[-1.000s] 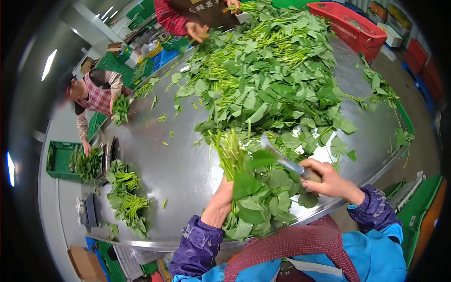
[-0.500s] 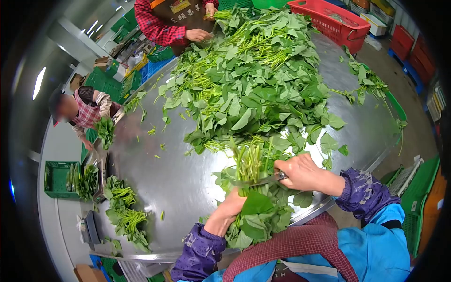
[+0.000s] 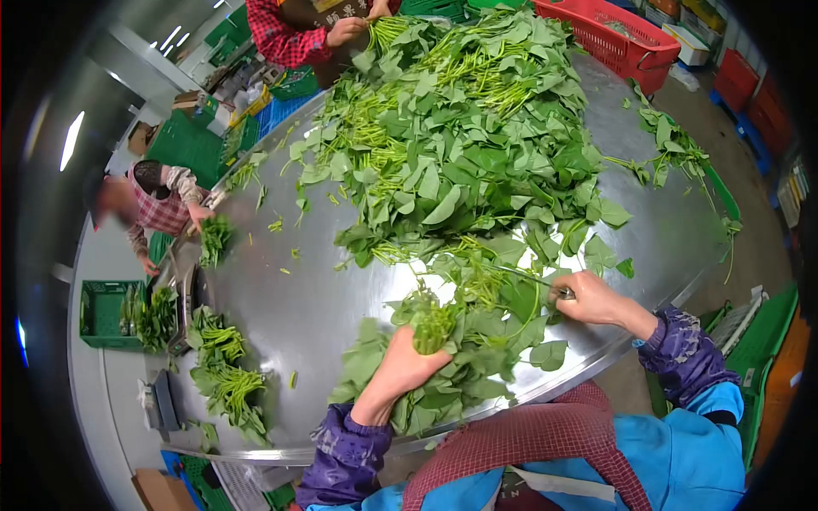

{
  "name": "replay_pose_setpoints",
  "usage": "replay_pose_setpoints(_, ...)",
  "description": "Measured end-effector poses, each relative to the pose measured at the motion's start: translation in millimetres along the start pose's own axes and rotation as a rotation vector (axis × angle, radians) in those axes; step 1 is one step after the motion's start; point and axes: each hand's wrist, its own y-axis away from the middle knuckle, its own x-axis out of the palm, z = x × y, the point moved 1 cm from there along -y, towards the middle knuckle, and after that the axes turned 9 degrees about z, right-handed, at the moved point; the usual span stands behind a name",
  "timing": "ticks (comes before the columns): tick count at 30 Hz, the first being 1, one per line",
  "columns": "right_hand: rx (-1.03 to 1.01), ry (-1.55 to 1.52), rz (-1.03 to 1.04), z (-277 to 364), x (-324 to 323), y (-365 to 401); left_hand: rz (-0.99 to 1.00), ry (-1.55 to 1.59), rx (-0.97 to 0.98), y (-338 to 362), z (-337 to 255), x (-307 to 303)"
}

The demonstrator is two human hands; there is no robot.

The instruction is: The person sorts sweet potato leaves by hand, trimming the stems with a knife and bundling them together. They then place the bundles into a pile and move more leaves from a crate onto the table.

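Observation:
In my left hand [image 3: 399, 364] is a bunch of leafy greens [image 3: 434, 330], its cut stem ends pointing up and its leaves spreading below and around my fingers. My right hand [image 3: 594, 300] grips a knife [image 3: 530, 278] by the handle, and the blade points left over loose stems and leaves [image 3: 486, 285]. The blade is apart from the bunch. Beyond both hands a large heap of leafy greens [image 3: 477, 162] covers the middle of the metal table [image 3: 315, 349].
Trimmed bunches [image 3: 230, 383] lie at the table's left. A co-worker in a red checked sleeve [image 3: 290, 38] handles stems at the far side; another person [image 3: 162, 200] holds a bunch at left. A red basket [image 3: 622, 47] and a green crate [image 3: 111, 311] stand around.
The knife has come away from the stems and moved right with my right hand. My left hand has shifted slightly left with the bunch, whose stems now look shorter.

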Motion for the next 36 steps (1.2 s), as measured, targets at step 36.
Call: replay_pose_setpoints(36,-0.524,-1.33,0.384,80,74,-48,0.002,0.033,-0.146,4,0,-99)
